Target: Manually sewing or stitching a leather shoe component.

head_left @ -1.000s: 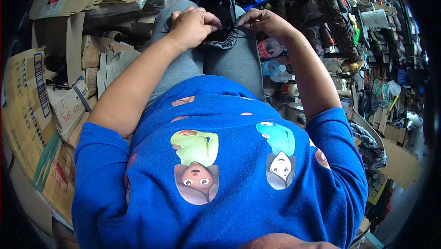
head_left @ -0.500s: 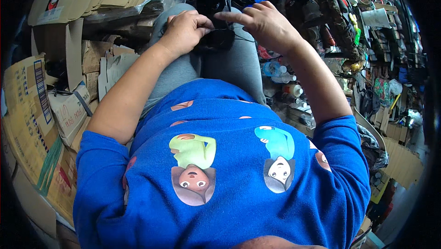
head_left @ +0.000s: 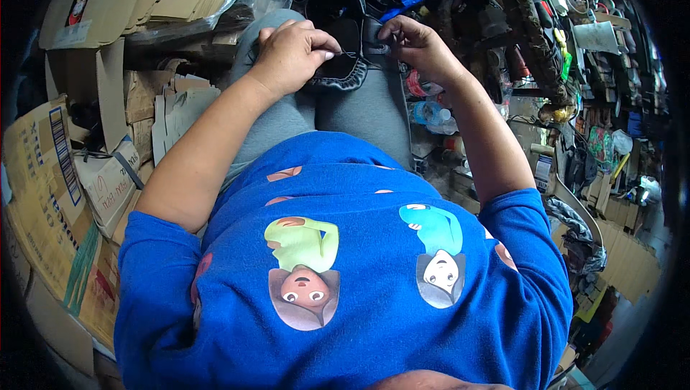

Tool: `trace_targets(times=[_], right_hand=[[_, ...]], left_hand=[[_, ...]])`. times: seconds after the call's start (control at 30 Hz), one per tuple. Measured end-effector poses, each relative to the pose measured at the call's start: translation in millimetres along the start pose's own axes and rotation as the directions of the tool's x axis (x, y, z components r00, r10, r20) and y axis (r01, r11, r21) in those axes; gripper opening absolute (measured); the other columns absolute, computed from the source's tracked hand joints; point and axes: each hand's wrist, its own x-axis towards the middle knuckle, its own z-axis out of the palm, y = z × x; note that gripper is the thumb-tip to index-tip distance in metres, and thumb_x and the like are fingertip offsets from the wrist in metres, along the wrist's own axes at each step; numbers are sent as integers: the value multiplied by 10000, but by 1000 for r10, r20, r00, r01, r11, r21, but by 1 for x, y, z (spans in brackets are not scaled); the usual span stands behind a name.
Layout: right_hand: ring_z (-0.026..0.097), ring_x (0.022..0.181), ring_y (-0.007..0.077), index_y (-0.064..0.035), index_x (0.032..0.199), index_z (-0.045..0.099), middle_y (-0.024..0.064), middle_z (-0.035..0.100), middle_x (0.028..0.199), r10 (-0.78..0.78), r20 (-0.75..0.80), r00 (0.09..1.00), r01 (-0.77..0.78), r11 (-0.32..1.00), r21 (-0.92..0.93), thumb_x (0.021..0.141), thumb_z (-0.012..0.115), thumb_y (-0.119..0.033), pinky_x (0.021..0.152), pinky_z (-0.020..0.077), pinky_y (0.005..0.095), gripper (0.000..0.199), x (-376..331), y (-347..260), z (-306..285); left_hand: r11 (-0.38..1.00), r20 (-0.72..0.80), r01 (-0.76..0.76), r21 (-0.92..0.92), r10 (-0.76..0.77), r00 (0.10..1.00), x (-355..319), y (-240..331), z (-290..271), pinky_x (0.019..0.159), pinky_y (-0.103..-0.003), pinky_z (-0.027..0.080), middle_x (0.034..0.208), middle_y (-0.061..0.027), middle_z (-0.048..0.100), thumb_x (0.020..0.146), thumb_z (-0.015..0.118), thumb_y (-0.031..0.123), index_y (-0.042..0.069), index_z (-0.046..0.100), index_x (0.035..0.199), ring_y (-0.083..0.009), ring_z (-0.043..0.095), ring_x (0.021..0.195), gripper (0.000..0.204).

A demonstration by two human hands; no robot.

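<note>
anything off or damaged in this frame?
Nothing damaged that shows. Left hand and right hand both hold the black shoe on the lap. The flattened cardboard boxes on the left are piled unevenly.

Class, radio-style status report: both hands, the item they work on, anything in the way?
Left hand pinching black shoe piece on lap. Right hand gripping its right edge. Thin thread between hands. Nothing blocking.

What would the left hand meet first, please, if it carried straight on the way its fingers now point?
Probably the black shoe on the lap: the left hand already rests against it, fingers pointing right across it toward the right hand, though depth is unclear.
</note>
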Motion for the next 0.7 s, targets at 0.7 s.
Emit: trace_targets(times=[0.7], right_hand=[[435,762,30,-92,1037,584,-71,456,827,22,-16,1000,-20,991,131,777,619,70,692,378,185,308,-5,12,4]], left_hand=[[998,66,53,43,-55,996,3,5,10,842,-361,267,807,37,619,779,644,219,220,718,864,-146,534,947,112]])
